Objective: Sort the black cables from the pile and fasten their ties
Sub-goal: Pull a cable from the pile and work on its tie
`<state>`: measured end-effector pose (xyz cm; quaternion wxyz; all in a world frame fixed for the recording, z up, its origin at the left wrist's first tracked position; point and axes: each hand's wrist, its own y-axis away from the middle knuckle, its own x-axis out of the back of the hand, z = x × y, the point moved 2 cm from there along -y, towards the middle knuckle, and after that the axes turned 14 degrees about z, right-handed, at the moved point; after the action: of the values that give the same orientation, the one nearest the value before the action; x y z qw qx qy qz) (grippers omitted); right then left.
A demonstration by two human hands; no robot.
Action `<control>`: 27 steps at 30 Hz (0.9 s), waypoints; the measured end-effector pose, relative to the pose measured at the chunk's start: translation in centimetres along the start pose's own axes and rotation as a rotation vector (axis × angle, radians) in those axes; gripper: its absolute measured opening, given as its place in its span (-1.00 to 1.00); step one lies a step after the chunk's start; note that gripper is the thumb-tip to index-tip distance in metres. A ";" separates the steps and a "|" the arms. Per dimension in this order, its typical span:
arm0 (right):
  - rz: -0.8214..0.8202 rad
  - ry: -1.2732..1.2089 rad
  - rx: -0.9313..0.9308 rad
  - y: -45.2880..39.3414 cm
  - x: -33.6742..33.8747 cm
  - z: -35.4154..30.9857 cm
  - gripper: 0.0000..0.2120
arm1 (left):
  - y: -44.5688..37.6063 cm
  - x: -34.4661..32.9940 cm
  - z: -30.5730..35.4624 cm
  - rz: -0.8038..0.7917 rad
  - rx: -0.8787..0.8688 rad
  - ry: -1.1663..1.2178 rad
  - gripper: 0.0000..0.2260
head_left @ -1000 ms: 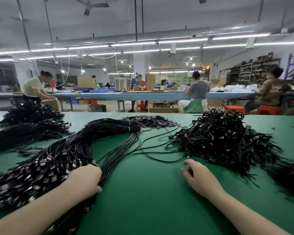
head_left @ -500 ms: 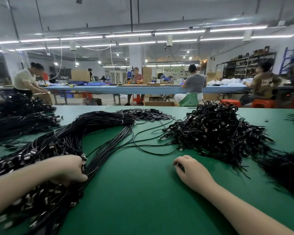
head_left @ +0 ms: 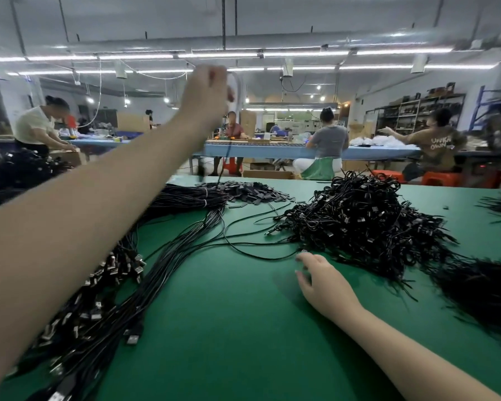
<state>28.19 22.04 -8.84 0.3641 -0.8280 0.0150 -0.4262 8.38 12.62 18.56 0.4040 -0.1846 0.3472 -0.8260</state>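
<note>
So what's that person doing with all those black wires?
A person is sorting black cables on a green table. Their left hand is raised high, pinching one thin cable that hangs down toward the long bundle of cables on the left. Their right hand rests on the table with loose fingers, beside the tangled pile. A heap of small black ties lies farther back. No tie is being fastened yet.

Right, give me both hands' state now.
Left hand: raised, pinching a thin black cable.
Right hand: open, on the green table.
</note>
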 end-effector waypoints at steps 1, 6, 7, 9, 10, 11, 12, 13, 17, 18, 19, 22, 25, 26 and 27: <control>0.053 -0.092 -0.060 -0.4 0.6 -0.3 -0.59 | 1.1 -1.6 0.9 -0.053 0.028 0.076 -0.79; 0.361 -0.900 -0.330 -5.5 8.3 -3.3 -0.36 | 8.7 -8.0 -1.3 -0.391 0.094 0.144 -0.83; 0.340 -0.893 -0.244 -6.5 10.1 -3.8 -0.41 | 9.7 -8.9 -1.9 -0.427 0.116 0.169 -0.84; 0.278 -0.701 -0.073 -8.1 13.2 -4.3 -0.60 | 10.4 -9.8 -2.5 -0.442 0.226 0.280 -0.83; 0.248 -0.631 -0.044 -8.6 14.2 -4.2 -0.70 | 10.3 -9.9 -2.8 -0.428 0.295 0.348 -0.83; 0.210 -0.638 -0.043 -8.9 15.0 -4.1 -0.77 | 9.9 -9.9 -3.2 -0.423 0.355 0.397 -0.83; 0.169 -0.672 -0.052 -9.1 15.6 -4.0 -0.79 | 9.6 -9.7 -3.5 -0.435 0.395 0.423 -0.82; 0.138 -0.671 -0.042 -9.1 15.9 -4.1 -0.78 | 9.4 -9.5 -4.0 -0.460 0.421 0.433 -0.82; -0.077 -0.659 0.005 -8.7 15.1 -5.0 -0.65 | 9.3 -8.8 -5.2 -0.620 0.430 0.420 -0.76; -0.099 -0.702 -0.009 -8.4 14.7 -5.0 -0.66 | 9.3 -8.6 -5.3 -0.660 0.400 0.402 -0.73; -0.098 -0.730 -0.017 -8.2 14.5 -4.9 -0.68 | 9.2 -8.3 -5.4 -0.695 0.351 0.366 -0.72; -0.032 -0.676 -0.050 -8.0 14.5 -3.7 -0.78 | 9.0 -7.4 -5.9 -0.825 0.171 0.176 -0.81; 0.107 -0.709 -0.205 -8.1 16.1 -1.2 -0.85 | 9.0 -6.8 -6.6 -0.886 0.135 0.073 -0.83; 0.153 -0.714 -0.257 -8.0 16.9 -0.3 -0.84 | 8.9 -6.7 -6.7 -0.858 0.155 0.079 -0.85; 0.187 -0.699 -0.298 -8.0 17.7 0.5 -0.84 | 8.8 -6.8 -6.8 -0.811 0.199 0.114 -0.86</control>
<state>37.51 22.27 8.15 0.2605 -0.9620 0.0274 -0.0767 13.22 17.09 7.38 0.0422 -0.2202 0.1870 -0.9564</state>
